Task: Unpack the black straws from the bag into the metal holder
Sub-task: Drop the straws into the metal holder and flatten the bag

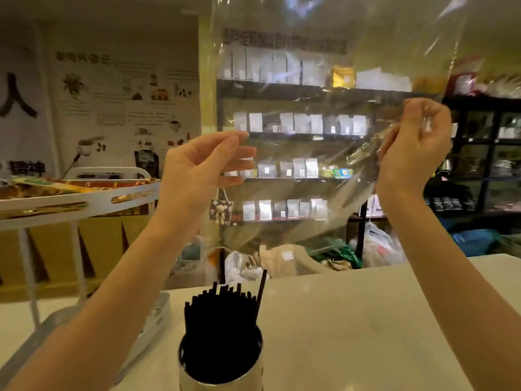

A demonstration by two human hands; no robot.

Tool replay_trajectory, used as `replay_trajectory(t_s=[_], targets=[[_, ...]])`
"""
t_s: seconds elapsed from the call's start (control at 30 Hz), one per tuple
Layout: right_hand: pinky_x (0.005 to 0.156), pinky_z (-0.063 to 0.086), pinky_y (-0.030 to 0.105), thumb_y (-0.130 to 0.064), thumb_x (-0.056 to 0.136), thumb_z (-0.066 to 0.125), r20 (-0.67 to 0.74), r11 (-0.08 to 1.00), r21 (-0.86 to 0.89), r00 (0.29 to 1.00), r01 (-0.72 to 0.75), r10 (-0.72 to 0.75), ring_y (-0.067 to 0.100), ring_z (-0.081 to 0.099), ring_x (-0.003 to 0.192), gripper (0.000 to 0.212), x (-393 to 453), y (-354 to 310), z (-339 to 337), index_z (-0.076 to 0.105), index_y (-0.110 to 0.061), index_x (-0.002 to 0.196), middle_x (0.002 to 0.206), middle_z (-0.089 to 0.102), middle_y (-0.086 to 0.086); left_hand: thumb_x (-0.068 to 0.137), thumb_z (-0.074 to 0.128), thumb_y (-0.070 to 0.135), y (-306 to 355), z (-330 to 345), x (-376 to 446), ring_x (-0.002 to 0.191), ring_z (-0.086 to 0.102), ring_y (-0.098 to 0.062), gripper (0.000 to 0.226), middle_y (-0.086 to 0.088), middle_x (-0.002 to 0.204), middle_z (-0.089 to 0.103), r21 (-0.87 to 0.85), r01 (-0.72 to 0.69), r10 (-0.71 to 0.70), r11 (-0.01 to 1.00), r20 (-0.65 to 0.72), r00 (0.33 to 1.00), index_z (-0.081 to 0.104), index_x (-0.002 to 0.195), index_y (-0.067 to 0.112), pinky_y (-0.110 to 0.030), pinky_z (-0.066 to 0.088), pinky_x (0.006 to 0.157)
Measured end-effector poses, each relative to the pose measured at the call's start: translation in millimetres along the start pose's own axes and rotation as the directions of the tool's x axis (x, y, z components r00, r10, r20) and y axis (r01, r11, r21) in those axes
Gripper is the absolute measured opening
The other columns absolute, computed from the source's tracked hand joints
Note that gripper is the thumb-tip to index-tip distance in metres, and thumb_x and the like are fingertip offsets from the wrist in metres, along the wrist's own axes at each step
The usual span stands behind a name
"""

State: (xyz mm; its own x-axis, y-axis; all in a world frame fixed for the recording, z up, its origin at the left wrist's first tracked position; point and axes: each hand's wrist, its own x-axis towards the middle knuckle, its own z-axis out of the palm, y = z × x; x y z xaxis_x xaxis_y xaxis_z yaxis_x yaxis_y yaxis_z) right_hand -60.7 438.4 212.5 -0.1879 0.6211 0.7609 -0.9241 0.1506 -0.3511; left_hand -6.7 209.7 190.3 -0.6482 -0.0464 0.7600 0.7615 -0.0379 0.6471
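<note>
Up high: left hand point(197, 162) fingers pinch the clear plastic bag point(324, 122) edge; black straws point(222, 309) stand bunched in the metal holder point(220, 373) on the white counter point(366, 320) below; right hand point(414, 148) fingers grip the bag's crumpled opposite edge.

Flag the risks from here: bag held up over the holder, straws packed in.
1. One black straw leans out above the packed bundle in the metal holder; it could tip out if brushed.
2. The clear bag, gripped by the left hand and right hand, hangs over the holder; lowering it may snag the straw tips.
3. The holder sits near the frame's bottom edge, between both forearms.
</note>
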Motion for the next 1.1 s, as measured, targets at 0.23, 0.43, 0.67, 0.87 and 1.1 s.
replay_trajectory(t_s=[0.23, 0.43, 0.67, 0.87, 1.1], targets=[[0.043, 0.036, 0.02, -0.019, 0.097, 0.04, -0.164, 0.977, -0.083, 0.965, 0.194, -0.206, 0.002, 0.042, 0.036, 0.018, 34, -5, -34, 0.046, -0.025, 0.081, 0.045, 0.053, -0.019, 0.087, 0.053, 0.02, -1, 57, -17, 0.093, 0.065, -0.006, 0.022, 0.009, 0.097, 0.07, 0.214, -0.208, 0.194, 0.954, 0.086, 0.977, 0.065, 0.105, 0.024, -0.024, 0.051, 0.085], [0.045, 0.039, 0.025, -0.028, 0.096, 0.043, -0.084, 0.932, -0.331, 0.98, 0.146, -0.183, 0.009, 0.044, 0.041, 0.019, 46, 16, -81, 0.046, -0.032, 0.077, 0.05, 0.048, -0.012, 0.09, 0.048, 0.017, -17, 101, -50, 0.078, 0.065, 0.003, 0.032, 0.016, 0.085, 0.069, 0.257, -0.15, 0.13, 0.955, 0.093, 0.987, 0.053, 0.119, 0.031, -0.017, 0.054, 0.066], [0.059, 0.042, 0.028, -0.021, 0.09, 0.051, 0.169, 0.719, -0.695, 0.966, -0.025, 0.197, 0.007, 0.049, 0.053, 0.017, 44, 58, -145, 0.06, -0.012, 0.079, 0.059, 0.051, -0.006, 0.09, 0.047, 0.008, -58, 130, -95, 0.075, 0.07, -0.008, 0.064, 0.004, 0.083, 0.071, 0.041, 0.244, -0.247, 0.969, 0.137, 0.959, 0.018, 0.137, 0.04, -0.027, 0.058, 0.061], [0.059, 0.045, 0.028, -0.018, 0.087, 0.054, 0.154, 0.43, -0.884, 0.754, -0.183, 0.638, 0.009, 0.05, 0.04, 0.019, -6, 104, -204, 0.063, -0.004, 0.078, 0.047, 0.052, 0.006, 0.091, 0.046, 0.008, -99, 135, -146, 0.057, 0.069, -0.016, 0.076, -0.002, 0.089, 0.068, 0.164, 0.403, -0.43, 0.9, 0.195, 0.882, 0.008, 0.112, 0.071, -0.031, 0.058, 0.049], [0.074, 0.051, 0.039, -0.027, 0.082, 0.062, 0.081, 0.203, -0.968, 0.579, -0.148, 0.811, 0.025, 0.06, 0.064, 0.028, -84, 136, -249, 0.062, -0.005, 0.065, 0.048, 0.056, 0.0, 0.091, 0.045, 0.007, -144, 112, -202, 0.048, 0.06, -0.02, 0.085, -0.005, 0.079, 0.065, 0.525, 0.429, -0.607, 0.735, 0.226, 0.762, -0.005, 0.117, 0.07, -0.028, 0.055, 0.048]])
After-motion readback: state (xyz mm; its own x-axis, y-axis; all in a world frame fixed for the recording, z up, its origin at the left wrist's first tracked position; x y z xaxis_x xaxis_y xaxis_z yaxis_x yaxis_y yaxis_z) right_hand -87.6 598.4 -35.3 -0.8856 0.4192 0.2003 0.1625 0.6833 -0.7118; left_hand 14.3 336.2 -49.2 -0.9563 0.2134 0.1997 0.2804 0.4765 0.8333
